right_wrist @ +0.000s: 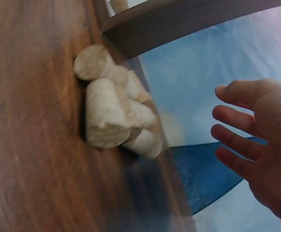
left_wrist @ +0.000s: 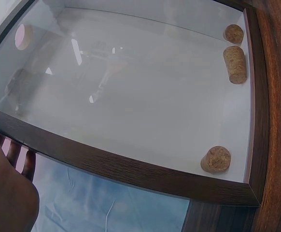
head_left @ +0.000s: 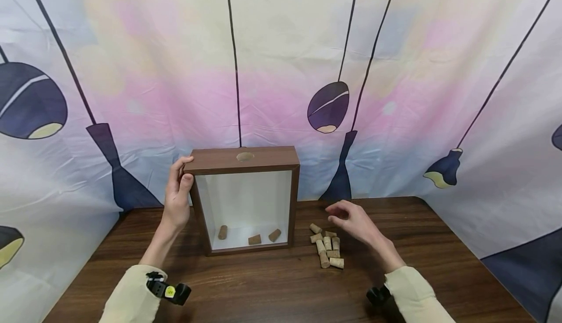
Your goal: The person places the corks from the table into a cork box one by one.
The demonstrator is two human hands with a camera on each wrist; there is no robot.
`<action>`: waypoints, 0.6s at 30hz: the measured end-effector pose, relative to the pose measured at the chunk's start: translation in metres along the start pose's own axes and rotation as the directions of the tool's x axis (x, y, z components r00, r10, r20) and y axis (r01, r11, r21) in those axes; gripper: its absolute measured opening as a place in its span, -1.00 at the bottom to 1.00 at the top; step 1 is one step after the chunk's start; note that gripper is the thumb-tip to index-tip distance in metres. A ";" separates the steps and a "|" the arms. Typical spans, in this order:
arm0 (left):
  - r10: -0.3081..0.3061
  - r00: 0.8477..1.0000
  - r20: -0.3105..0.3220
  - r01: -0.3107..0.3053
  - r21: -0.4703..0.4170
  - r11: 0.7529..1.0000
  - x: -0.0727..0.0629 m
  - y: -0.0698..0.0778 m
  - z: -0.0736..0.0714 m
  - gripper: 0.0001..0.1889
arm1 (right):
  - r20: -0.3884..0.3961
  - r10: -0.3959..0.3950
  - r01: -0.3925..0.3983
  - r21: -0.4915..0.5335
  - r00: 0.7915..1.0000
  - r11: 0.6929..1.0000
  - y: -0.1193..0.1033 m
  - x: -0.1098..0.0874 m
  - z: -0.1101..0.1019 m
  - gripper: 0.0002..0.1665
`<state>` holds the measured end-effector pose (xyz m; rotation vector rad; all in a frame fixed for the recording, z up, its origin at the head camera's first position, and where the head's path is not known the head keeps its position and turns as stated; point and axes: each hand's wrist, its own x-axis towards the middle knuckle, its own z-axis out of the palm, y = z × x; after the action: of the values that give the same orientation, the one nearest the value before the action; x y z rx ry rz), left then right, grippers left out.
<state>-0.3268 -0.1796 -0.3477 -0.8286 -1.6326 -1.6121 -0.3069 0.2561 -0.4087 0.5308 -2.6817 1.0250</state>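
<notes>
A brown wooden shadow box [head_left: 215, 159] with a clear front and a white inside stands upright on the table. My left hand [head_left: 176, 203] grips its upper left corner, thumb at the front edge and fingers around the side. Its top has a round hole [head_left: 245, 156]. Three corks, including an upright one [head_left: 223, 232], are at the bottom inside; the left wrist view shows a lying cork [left_wrist: 235, 65] too. Right of the box is a pile of several loose corks [head_left: 332, 253]. Above that pile, my right hand [head_left: 354, 221] holds nothing, its fingers loosely bent and apart.
The dark wooden table [head_left: 246, 284] extends around the box and the pile. Just behind its back edge hangs a pastel cloth [head_left: 272, 98] printed with dark lamps. A small black device is strapped to each wrist.
</notes>
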 end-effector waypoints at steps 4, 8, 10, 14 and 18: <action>0.009 1.000 0.006 -0.009 0.015 1.000 0.000 -0.001 -0.001 -0.52 | 0.040 0.017 -0.017 -0.002 0.999 1.000 0.007 -0.003 0.003 -0.71; 0.018 1.000 0.013 -0.018 0.021 1.000 0.000 -0.002 -0.001 -0.52 | 0.068 0.024 -0.024 -0.001 0.997 1.000 0.013 -0.006 0.005 -0.70; 0.013 1.000 0.014 -0.014 0.018 1.000 0.000 -0.001 0.000 -0.51 | 0.081 0.021 -0.021 -0.004 0.997 1.000 0.015 -0.007 0.006 -0.70; 0.007 1.000 0.014 -0.008 0.010 1.000 0.000 -0.001 0.000 -0.51 | 0.109 0.012 -0.011 -0.006 0.994 1.000 0.020 -0.008 0.009 -0.71; 0.032 0.999 0.026 -0.032 0.005 0.999 0.001 -0.001 -0.001 -0.54 | 0.144 0.022 -0.024 0.009 0.989 1.000 0.025 -0.011 0.012 -0.71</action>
<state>-0.3280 -0.1805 -0.3474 -0.8723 -1.6326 -1.5804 -0.3083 0.2684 -0.4357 0.5992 -2.8154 1.0458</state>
